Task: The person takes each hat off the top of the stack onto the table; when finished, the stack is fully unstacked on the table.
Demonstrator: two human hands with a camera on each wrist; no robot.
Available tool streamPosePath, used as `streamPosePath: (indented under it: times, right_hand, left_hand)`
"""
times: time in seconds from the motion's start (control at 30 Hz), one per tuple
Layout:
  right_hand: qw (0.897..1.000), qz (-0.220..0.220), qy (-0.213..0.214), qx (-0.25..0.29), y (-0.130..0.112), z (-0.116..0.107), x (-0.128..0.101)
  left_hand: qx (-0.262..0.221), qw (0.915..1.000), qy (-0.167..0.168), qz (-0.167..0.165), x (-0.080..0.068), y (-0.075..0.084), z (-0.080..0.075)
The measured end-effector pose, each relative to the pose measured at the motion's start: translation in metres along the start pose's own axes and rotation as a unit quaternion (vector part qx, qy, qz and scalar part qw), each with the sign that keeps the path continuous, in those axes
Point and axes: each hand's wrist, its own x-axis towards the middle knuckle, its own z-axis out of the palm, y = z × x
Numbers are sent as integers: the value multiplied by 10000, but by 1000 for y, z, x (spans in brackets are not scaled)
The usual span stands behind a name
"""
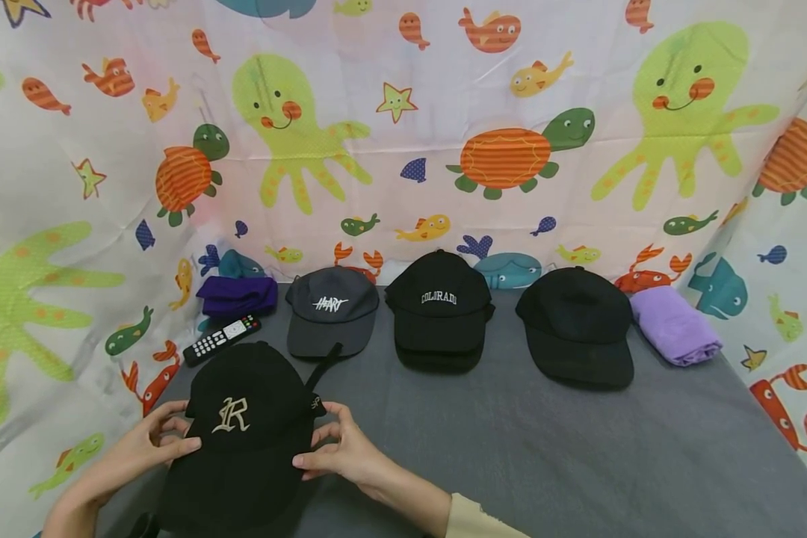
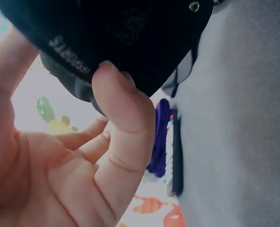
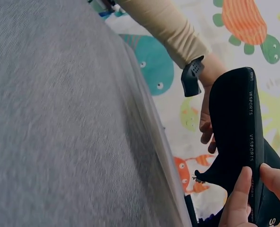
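Note:
A black cap with a pale "R" on its front (image 1: 242,426) sits at the near left of the grey table (image 1: 545,448), lifted a little between both hands. My left hand (image 1: 164,441) holds its left side, the thumb (image 2: 116,94) pressed on the edge and the fingers curled beneath. My right hand (image 1: 326,448) pinches the right side, and its fingertips (image 3: 246,198) lie on the printed inner band. In the right wrist view the black cap (image 3: 234,127) stands on edge, with the left hand (image 3: 206,123) behind it. In the left wrist view only the black cap's underside (image 2: 130,33) shows.
Three more caps stand in a row at the back: a grey "HEART" cap (image 1: 332,310), a black "COLORADO" cap (image 1: 439,306) and a plain black cap (image 1: 578,325). A remote (image 1: 222,340) and a dark purple cloth (image 1: 237,295) lie back left, a lilac cloth (image 1: 675,325) back right. Printed curtains enclose the table.

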Motion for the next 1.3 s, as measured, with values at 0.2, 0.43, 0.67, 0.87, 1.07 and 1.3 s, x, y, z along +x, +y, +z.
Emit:
streamPosePath:
  times: [0.2,0.43,0.67,0.87,1.07,1.3]
  right_hand:
    - [9992,207,-86,322,1,10,-1]
    - [9948,426,-388,839,2,21,-4]
    - [9941,470,-339,913,7,25,-1]
    - [9963,324,-113,783,12,19,9]
    - [9980,181,2,605,21,12,21]
    - [9980,58,185,606,30,7,34]
  left_hand:
    - [249,9996,-77,-56,-15,3,-8]
    - [509,9977,-382,-252,-29,4,-26]
    - [481,9974,-388,-358,-29,-1,-27]
    - [288,9978,-285,-519,-13,-14,-17]
    - [176,9980,-129,-587,4,-27,-12]
    - [81,9993,36,-361,22,-31,-12]
